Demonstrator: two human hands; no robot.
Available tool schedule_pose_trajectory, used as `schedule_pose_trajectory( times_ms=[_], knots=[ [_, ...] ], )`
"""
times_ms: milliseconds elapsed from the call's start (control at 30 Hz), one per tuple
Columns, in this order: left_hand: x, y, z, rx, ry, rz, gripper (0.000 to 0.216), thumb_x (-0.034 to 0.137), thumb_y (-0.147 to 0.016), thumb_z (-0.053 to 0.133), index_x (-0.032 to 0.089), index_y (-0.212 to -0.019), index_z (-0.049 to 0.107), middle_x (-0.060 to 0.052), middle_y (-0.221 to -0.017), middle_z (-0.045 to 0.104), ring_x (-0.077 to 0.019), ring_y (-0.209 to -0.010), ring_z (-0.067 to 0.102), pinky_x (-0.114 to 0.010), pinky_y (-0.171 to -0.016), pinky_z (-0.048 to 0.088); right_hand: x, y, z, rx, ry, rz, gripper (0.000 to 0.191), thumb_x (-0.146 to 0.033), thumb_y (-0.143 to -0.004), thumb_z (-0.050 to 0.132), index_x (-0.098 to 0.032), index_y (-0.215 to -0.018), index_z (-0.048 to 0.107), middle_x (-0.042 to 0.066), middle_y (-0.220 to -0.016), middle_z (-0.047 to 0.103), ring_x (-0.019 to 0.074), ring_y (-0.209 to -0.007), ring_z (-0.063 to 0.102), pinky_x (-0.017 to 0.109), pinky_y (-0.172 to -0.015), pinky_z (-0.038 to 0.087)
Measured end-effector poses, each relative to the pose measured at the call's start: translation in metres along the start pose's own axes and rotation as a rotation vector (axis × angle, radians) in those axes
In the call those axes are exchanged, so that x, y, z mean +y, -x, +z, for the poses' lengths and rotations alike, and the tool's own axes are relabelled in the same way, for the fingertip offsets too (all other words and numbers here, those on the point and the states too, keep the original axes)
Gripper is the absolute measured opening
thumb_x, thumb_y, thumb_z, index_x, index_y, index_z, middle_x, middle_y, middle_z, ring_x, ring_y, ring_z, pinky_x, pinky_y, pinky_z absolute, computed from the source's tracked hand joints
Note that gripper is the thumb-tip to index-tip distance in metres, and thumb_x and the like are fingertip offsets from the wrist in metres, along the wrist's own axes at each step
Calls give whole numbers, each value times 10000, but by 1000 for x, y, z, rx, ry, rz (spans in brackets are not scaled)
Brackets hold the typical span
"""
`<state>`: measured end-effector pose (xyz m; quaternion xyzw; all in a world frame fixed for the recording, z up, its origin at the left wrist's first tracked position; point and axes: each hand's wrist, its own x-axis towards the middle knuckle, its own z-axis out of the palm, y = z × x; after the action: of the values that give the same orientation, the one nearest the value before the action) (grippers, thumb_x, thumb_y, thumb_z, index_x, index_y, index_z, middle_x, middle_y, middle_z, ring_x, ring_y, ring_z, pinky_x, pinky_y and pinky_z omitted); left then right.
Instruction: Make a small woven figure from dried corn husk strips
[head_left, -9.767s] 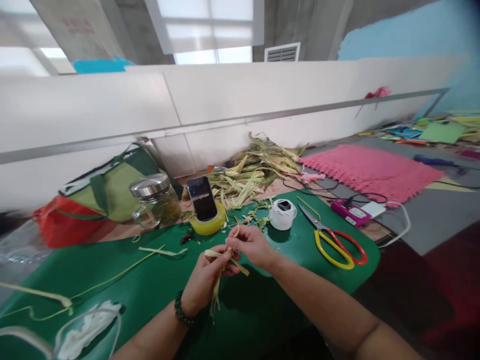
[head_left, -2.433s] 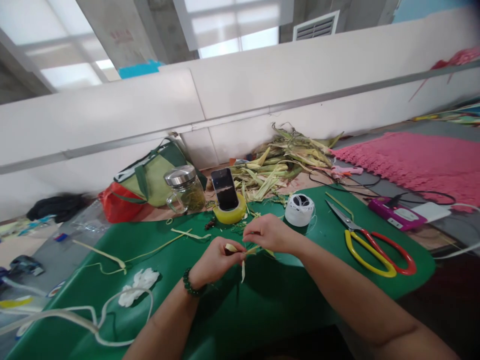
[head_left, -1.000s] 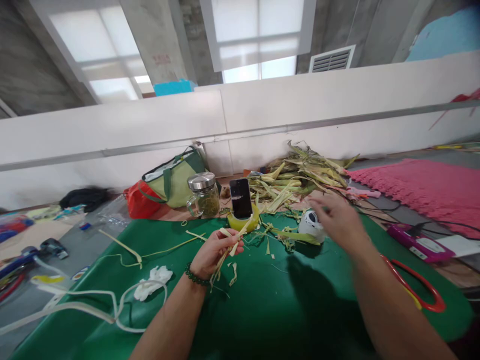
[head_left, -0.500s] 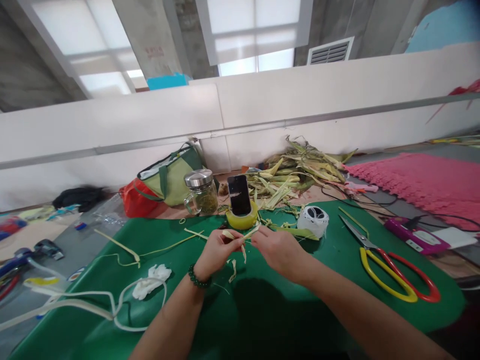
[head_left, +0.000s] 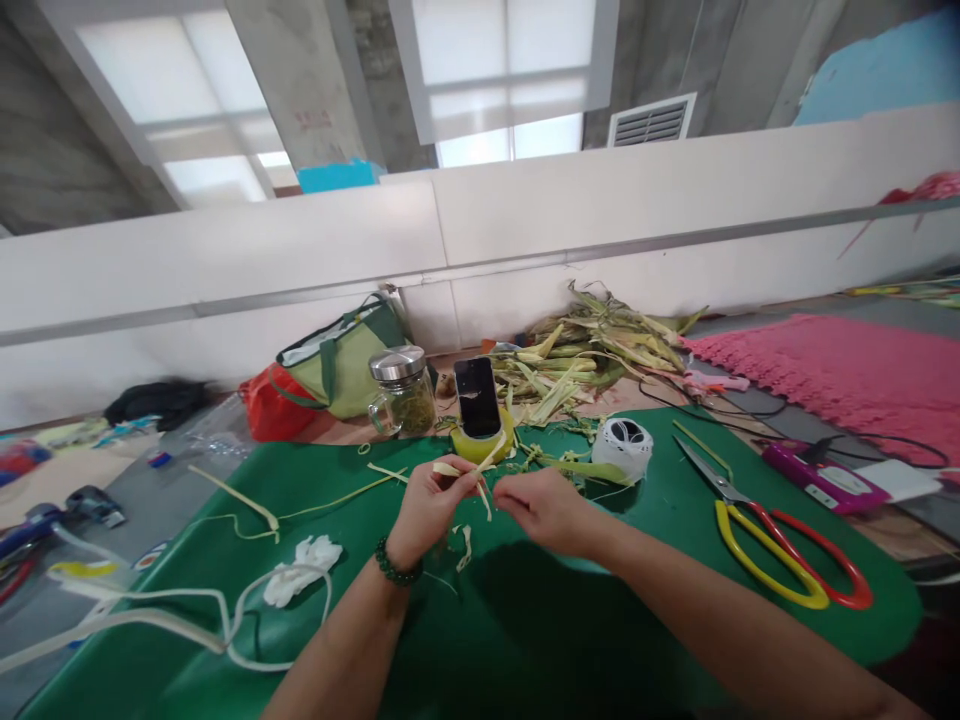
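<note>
Above the green mat (head_left: pixel 555 640), my left hand (head_left: pixel 431 510), with a green bead bracelet at the wrist, pinches pale corn husk strips (head_left: pixel 489 457) that cross at the fingertips. One end points up and right, another hangs down. Just to the right, my right hand (head_left: pixel 547 508) is closed, thumb against curled fingers; whatever lies between them is too small or hidden to make out. Under the hands lies a small loose husk scrap (head_left: pixel 465 548). Behind them a phone (head_left: pixel 477 398) leans upright in a yellow tape roll (head_left: pixel 504 440).
Scissors (head_left: pixel 750 510) with red and yellow handles lie right, near a white string roll (head_left: pixel 624 450). A husk pile (head_left: pixel 600 340), glass jar (head_left: pixel 403 390) and green bag (head_left: pixel 352 365) stand behind. Crumpled tissue (head_left: pixel 304 570) and white tubing (head_left: pixel 172 608) lie left.
My right hand has come away from the husk strips, a little down, leaving a gap. The strips stay in my left hand, the upper end now free.
</note>
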<state>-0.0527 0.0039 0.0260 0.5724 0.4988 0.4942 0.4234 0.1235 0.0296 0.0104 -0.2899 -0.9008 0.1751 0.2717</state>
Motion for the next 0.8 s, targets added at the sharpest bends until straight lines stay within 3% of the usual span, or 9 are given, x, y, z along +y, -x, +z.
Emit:
schedule_pose_trajectory(
  times_ms=[100, 167, 267, 367, 500, 533, 600, 700, 800],
  knots=[
    [2, 4, 9, 42, -281, 96, 81, 213, -673, 653, 154, -627, 684, -50, -634, 693, -177, -617, 617, -254, -593, 456, -8, 3, -4, 39, 290, -176, 198, -127, -828, 424, -146, -742, 601, 43, -637, 595, 136, -539, 476, 259, -492, 226],
    [3, 7, 10, -134, -301, 56, 81, 203, -661, 656, 151, -606, 685, -55, -622, 693, -177, -604, 611, -254, -582, 450, 0, -2, -12, 63, 294, -167, 183, -148, -831, 443, -149, -741, 602, 44, -645, 603, 137, -552, 492, 254, -500, 234],
    [5, 7, 5, -354, -36, -100, 171, 301, -647, 702, 132, -639, 674, -52, -563, 671, -167, -534, 603, -254, -539, 452, 19, -11, -15, 55, 20, -49, 190, -210, -854, 483, -153, -722, 608, 19, -633, 611, 120, -569, 519, 218, -526, 294],
    [3, 0, -1, -167, 118, -82, 241, 371, -638, 712, 140, -666, 650, -38, -564, 664, -161, -532, 606, -251, -542, 459, 22, -10, -3, 49, -155, 30, 202, -235, -864, 492, -155, -721, 610, 3, -622, 598, 108, -562, 509, 200, -531, 315],
    [-1, -2, 3, 141, -218, 87, 158, 293, -670, 674, 151, -608, 646, -29, -554, 652, -151, -541, 584, -235, -549, 438, 3, 1, 12, 54, 66, -44, 187, -175, -851, 472, -152, -726, 608, 23, -613, 586, 115, -530, 471, 225, -515, 278],
    [-2, -1, 5, 102, -302, 93, 151, 270, -668, 669, 150, -578, 646, -30, -548, 649, -147, -536, 573, -231, -537, 427, 1, 1, 11, 44, 132, -90, 177, -160, -837, 471, -150, -727, 610, 31, -616, 587, 120, -529, 468, 234, -512, 270],
    [-2, 3, 6, -165, -335, 33, 147, 256, -656, 677, 144, -563, 660, -36, -550, 654, -144, -527, 562, -228, -518, 416, 4, -2, 3, 43, 154, -119, 177, -167, -828, 477, -149, -722, 617, 36, -625, 594, 125, -540, 473, 238, -518, 273],
    [-1, 5, 2, -501, -60, -106, 186, 313, -655, 696, 127, -666, 688, -48, -570, 669, -153, -524, 583, -245, -531, 446, 18, -8, -6, 30, -112, -8, 224, -230, -846, 490, -150, -685, 624, 9, -591, 585, 112, -543, 490, 211, -526, 312],
    [-2, 0, -2, -282, 92, -72, 225, 351, -681, 677, 127, -692, 663, -41, -567, 655, -160, -532, 601, -262, -563, 467, 20, -3, -2, -1, -237, 52, 213, -230, -846, 495, -146, -714, 640, 2, -597, 590, 105, -535, 493, 198, -513, 315]
  ],
)
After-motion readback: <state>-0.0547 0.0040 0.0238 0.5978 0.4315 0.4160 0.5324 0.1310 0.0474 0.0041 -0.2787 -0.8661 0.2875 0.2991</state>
